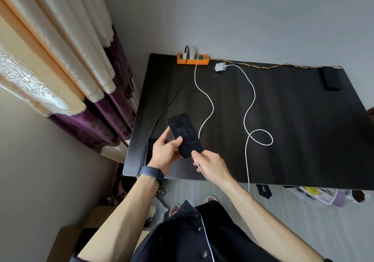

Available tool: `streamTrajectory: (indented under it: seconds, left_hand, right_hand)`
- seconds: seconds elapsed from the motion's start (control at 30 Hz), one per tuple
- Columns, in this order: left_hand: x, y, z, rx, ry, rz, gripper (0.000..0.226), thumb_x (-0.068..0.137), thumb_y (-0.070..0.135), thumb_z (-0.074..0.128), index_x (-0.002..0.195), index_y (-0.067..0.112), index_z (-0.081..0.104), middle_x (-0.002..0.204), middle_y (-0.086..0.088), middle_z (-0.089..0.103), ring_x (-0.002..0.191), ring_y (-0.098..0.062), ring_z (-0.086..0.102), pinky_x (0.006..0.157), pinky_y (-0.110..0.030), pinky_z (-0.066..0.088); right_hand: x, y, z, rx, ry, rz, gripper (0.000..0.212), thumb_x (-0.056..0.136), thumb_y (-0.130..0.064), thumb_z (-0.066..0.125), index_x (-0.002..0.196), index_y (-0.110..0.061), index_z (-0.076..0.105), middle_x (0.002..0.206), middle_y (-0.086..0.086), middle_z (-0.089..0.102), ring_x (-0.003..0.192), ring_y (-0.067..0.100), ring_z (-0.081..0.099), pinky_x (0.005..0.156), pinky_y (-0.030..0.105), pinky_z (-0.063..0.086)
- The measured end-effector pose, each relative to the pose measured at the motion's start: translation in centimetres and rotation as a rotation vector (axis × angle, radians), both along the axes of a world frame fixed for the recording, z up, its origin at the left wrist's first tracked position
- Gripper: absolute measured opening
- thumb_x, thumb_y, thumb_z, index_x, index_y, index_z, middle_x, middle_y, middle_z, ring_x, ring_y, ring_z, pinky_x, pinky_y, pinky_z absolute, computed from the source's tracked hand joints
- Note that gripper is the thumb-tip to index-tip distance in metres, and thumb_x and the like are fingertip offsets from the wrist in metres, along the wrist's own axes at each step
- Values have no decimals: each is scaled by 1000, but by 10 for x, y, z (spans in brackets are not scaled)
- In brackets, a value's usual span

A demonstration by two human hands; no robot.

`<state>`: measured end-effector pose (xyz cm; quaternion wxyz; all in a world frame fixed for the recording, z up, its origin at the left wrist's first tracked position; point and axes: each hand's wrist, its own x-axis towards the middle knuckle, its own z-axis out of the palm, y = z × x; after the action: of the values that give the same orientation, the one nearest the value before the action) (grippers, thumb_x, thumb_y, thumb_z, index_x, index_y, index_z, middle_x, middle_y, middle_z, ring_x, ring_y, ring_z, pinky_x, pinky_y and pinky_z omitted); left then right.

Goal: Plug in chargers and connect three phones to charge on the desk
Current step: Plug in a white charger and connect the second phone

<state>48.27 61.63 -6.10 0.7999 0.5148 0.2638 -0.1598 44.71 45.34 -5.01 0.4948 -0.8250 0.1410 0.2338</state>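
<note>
My left hand (165,152) holds a dark phone (185,135) above the front left of the black desk (293,120). My right hand (210,165) pinches the end of a white cable (204,93) at the phone's lower edge. That cable runs back to an orange power strip (192,59) at the desk's rear edge, where two chargers are plugged in. A black cable (162,116) also leaves the strip toward a second phone (150,150) lying flat under my left hand. A loose white charger (219,67) lies unplugged beside the strip, its looped cable (260,137) hanging over the front edge.
A black rectangular device (330,78) lies at the far right rear of the desk. Curtains (81,69) hang to the left. Clutter and a basket (323,196) sit on the floor under the desk's front right edge.
</note>
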Motion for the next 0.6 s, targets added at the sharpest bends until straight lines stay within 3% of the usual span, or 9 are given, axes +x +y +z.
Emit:
streamTrajectory:
  seconds: [0.07, 0.2, 0.3, 0.33, 0.4, 0.47, 0.53, 0.6]
  left_hand:
    - [0, 5, -7, 0, 30, -57, 60, 94, -1, 61, 144, 27, 45, 109, -10, 75, 96, -33, 73, 76, -44, 61]
    - [-4, 13, -17, 88, 85, -273, 55, 92, -3, 62, 138, 27, 52, 113, -17, 73, 100, -37, 71, 85, -51, 59]
    - [-11, 15, -25, 251, 176, -507, 50, 93, 1, 62, 131, 32, 49, 101, -16, 72, 77, -28, 73, 66, -36, 61]
    - [-15, 15, -31, 315, 208, -579, 50, 91, 6, 63, 131, 33, 48, 98, -16, 72, 78, -30, 72, 69, -37, 61]
    - [-19, 18, -47, 515, 209, -686, 51, 79, 24, 63, 130, 24, 55, 104, -15, 74, 96, -36, 70, 90, -47, 56]
    - [-19, 25, -63, 814, 178, -763, 53, 78, 35, 57, 128, 18, 61, 120, -13, 69, 115, -32, 63, 101, -40, 49]
    - [-19, 34, -70, 1065, 116, -802, 49, 89, 32, 56, 137, 22, 55, 135, -12, 57, 126, -32, 53, 106, -35, 42]
    - [-19, 44, -80, 1221, 68, -846, 56, 93, 33, 55, 147, 26, 42, 148, -13, 42, 136, -35, 39, 113, -41, 34]
  right_hand:
    - [3, -4, -5, 48, 52, 15, 34, 89, -52, 60, 92, -19, 68, 84, -6, 77, 70, 12, 73, 77, 33, 56]
    - [7, -8, -18, 157, 132, 33, 24, 94, -35, 62, 108, -15, 63, 98, 3, 76, 72, 12, 69, 64, 26, 52]
    - [6, -8, -41, 104, 229, 46, 20, 93, -30, 64, 107, -16, 62, 100, 9, 75, 77, 15, 69, 60, 23, 53]
    - [3, -7, -50, 89, 266, 56, 18, 93, -29, 65, 103, -15, 60, 99, 10, 75, 77, 18, 70, 60, 25, 53]
    - [0, -4, -70, 19, 307, 112, 16, 91, -29, 65, 95, -17, 57, 94, 9, 75, 79, 23, 73, 60, 32, 53]
    - [1, -2, -93, -102, 309, 192, 19, 84, -36, 63, 88, -19, 55, 88, 6, 75, 83, 26, 73, 70, 40, 58]
    - [5, 2, -106, -191, 316, 225, 23, 82, -39, 60, 88, -18, 54, 87, 3, 74, 84, 26, 73, 80, 43, 59]
    - [12, 10, -110, -237, 315, 231, 20, 88, -37, 58, 87, -18, 52, 88, 2, 72, 84, 25, 70, 76, 37, 56]
